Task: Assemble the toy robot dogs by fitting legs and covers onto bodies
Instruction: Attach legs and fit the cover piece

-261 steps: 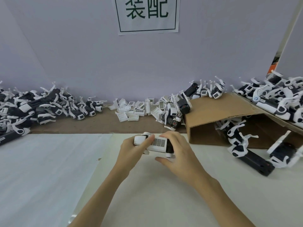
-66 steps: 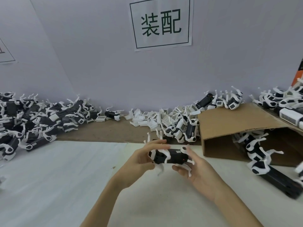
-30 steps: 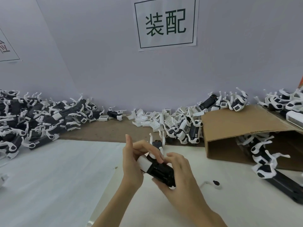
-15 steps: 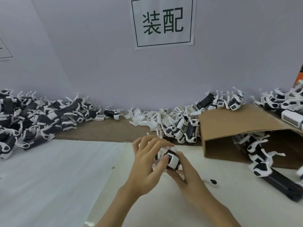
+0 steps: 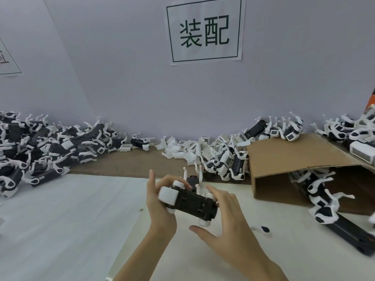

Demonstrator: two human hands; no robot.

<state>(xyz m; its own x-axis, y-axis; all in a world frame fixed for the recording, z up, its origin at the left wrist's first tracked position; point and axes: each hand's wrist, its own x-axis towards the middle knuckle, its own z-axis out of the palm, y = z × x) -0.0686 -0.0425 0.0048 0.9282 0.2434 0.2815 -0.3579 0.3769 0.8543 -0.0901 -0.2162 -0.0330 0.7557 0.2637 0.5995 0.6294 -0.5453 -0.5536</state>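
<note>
We hold a toy dog body point(image 5: 190, 201) above the near middle of the table point(image 5: 60, 220), its black underside facing us. Our left hand point(image 5: 160, 205) grips its white end, fingers point(image 5: 174, 180) curled over it. Our right hand point(image 5: 227, 226) touches the other end with fingers spread apart. A cardboard box point(image 5: 288, 167) lies to the right, and loose white covers point(image 5: 182, 149) are heaped by the far wall.

- Toy dog body point(image 5: 190, 201) sits centre, between left hand point(image 5: 160, 207) and right hand point(image 5: 227, 226).
- Pile of dogs point(image 5: 40, 151) far left.
- Loose covers point(image 5: 186, 149) far centre.
- Cardboard box point(image 5: 294, 165) right, dogs inside.
- Sign point(image 5: 205, 30) on the wall behind.
</note>
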